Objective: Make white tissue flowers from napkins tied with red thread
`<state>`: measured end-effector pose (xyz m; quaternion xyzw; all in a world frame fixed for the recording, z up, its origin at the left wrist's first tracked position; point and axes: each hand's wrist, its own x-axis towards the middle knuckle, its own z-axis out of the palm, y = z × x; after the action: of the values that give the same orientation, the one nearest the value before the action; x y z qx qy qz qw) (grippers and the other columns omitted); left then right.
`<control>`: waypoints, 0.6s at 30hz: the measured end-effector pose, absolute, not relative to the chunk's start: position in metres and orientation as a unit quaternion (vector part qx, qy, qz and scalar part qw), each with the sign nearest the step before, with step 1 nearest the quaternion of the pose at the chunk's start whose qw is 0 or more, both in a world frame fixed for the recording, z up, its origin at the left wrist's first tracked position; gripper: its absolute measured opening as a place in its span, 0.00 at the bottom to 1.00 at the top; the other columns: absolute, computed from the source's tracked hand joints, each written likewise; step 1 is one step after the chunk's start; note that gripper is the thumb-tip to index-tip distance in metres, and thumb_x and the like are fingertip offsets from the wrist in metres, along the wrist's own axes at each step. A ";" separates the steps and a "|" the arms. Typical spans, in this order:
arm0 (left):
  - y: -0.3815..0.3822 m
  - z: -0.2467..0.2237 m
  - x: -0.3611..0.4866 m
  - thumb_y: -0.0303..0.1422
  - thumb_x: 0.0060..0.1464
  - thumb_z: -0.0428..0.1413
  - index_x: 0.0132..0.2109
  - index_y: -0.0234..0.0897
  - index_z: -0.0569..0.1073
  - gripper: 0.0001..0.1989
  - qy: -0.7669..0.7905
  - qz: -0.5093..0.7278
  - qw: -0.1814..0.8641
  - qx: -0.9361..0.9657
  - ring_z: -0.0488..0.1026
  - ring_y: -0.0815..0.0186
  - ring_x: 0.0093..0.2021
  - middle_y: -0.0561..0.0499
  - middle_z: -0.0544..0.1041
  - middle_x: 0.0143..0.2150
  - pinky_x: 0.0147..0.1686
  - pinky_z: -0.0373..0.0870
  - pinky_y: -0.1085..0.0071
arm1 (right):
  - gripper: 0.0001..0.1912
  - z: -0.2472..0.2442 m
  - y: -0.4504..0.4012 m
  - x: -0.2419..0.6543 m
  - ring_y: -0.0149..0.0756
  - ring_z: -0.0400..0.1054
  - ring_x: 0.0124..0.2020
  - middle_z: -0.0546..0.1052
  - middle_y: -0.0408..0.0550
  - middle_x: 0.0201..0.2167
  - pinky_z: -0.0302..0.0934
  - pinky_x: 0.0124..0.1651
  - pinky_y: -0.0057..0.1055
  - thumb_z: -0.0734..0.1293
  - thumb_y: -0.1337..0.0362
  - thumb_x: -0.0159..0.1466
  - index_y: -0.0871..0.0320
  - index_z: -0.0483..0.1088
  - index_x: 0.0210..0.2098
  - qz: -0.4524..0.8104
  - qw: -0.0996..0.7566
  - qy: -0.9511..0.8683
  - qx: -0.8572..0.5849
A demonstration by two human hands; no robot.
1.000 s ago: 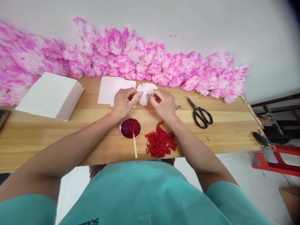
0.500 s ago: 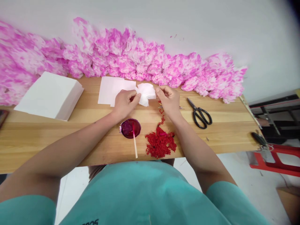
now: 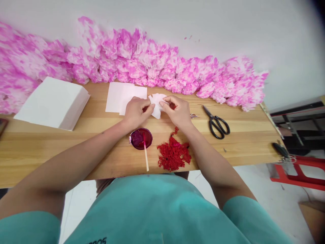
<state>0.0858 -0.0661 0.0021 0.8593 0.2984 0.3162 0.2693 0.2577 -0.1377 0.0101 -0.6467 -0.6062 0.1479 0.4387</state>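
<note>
A piece of white paper [image 3: 156,104] with ruffled, petal-like edges is held between my two hands. My left hand [image 3: 138,110] pinches its left side between thumb and fingers. On the right side, my right hand [image 3: 177,109] grips it with thumb and index finger. Flat white sheets [image 3: 118,98] lie just behind my left hand. Nearer to me are a round dish of dark red-purple dye [image 3: 140,139] with a pink-tipped stick [image 3: 146,157] resting in it, and a tangle of red yarn [image 3: 173,154].
A thick stack of white paper [image 3: 50,103] lies at the left. Black-handled scissors [image 3: 218,126] are on the right, with a small metal item [image 3: 193,116] nearby. Pink-and-white paper flowers [image 3: 152,62] line the wall. A red stool [image 3: 299,173] stands beyond the table's right end.
My right hand has shifted slightly left, its fingers now further over the white paper. The paper has changed shape a little, and the small metal item beside my right hand shows more.
</note>
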 end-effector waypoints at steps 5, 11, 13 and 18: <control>-0.066 0.003 0.085 0.37 0.58 0.48 0.19 0.38 0.55 0.21 0.307 0.315 0.282 0.853 0.55 0.69 0.20 0.56 0.56 0.16 0.32 0.58 0.67 | 0.12 0.003 -0.132 0.270 0.29 0.62 0.25 0.72 0.40 0.24 0.56 0.30 0.29 0.66 0.54 0.62 0.56 0.71 0.31 0.174 0.504 -0.535 -0.655; -0.065 0.001 0.086 0.38 0.57 0.48 0.20 0.38 0.52 0.21 0.305 0.318 0.281 0.853 0.53 0.70 0.20 0.57 0.54 0.16 0.31 0.55 0.67 | 0.15 0.014 -0.133 0.278 0.33 0.65 0.31 0.72 0.41 0.27 0.61 0.38 0.33 0.63 0.51 0.65 0.54 0.71 0.31 0.115 0.534 -0.537 -0.643; -0.065 0.000 0.087 0.38 0.57 0.48 0.20 0.38 0.51 0.21 0.299 0.318 0.276 0.856 0.52 0.70 0.20 0.57 0.54 0.16 0.31 0.56 0.67 | 0.14 0.018 -0.135 0.275 0.36 0.67 0.37 0.75 0.44 0.32 0.61 0.45 0.37 0.62 0.51 0.66 0.53 0.72 0.32 0.088 0.505 -0.573 -0.639; -0.066 0.000 0.087 0.37 0.58 0.48 0.20 0.38 0.52 0.20 0.286 0.313 0.269 0.865 0.54 0.69 0.21 0.56 0.56 0.17 0.32 0.57 0.67 | 0.13 0.018 -0.135 0.270 0.41 0.68 0.47 0.78 0.47 0.40 0.57 0.55 0.42 0.61 0.52 0.67 0.52 0.73 0.36 0.078 0.434 -0.647 -0.622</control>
<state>0.0871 -0.0663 0.0001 0.8648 0.2860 0.3128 0.2691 0.2702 -0.1350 0.0178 -0.6216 -0.6471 0.0779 0.4344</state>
